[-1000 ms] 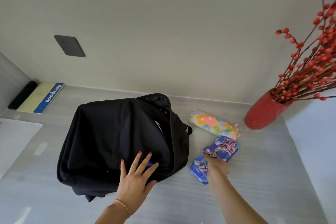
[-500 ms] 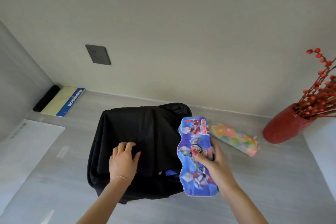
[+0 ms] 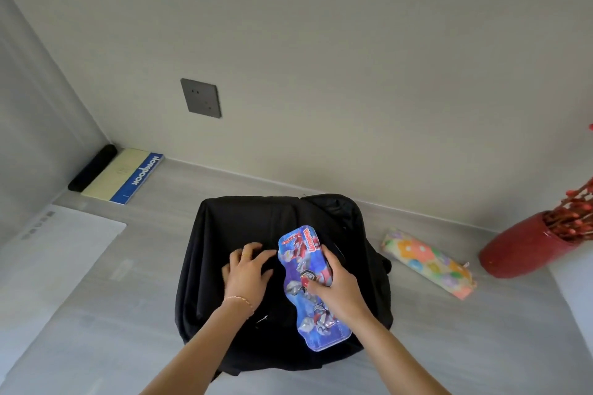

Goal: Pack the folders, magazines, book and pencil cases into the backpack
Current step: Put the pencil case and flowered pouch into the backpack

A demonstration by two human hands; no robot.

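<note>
A black backpack (image 3: 231, 228) lies flat on the grey table. My right hand (image 3: 337, 285) grips a blue pencil case (image 3: 308, 314) printed with cartoon heroes and holds it over the right half of the backpack. My left hand (image 3: 247, 272) rests on the bag's fabric beside the case, fingers curled into the cloth. A floral pencil case (image 3: 426, 261) lies on the table to the right of the backpack. The inside of the backpack is hidden.
A notebook (image 3: 123, 175) with a blue spine and a black bar (image 3: 93, 167) lie at the back left by the wall. A white sheet (image 3: 48, 263) covers the left side. A red vase (image 3: 526, 247) with red berry twigs stands at the right.
My right hand has picked the blue pencil case off the table and carried it left over the backpack. My left hand has shifted onto the bag's middle and curled its fingers.
</note>
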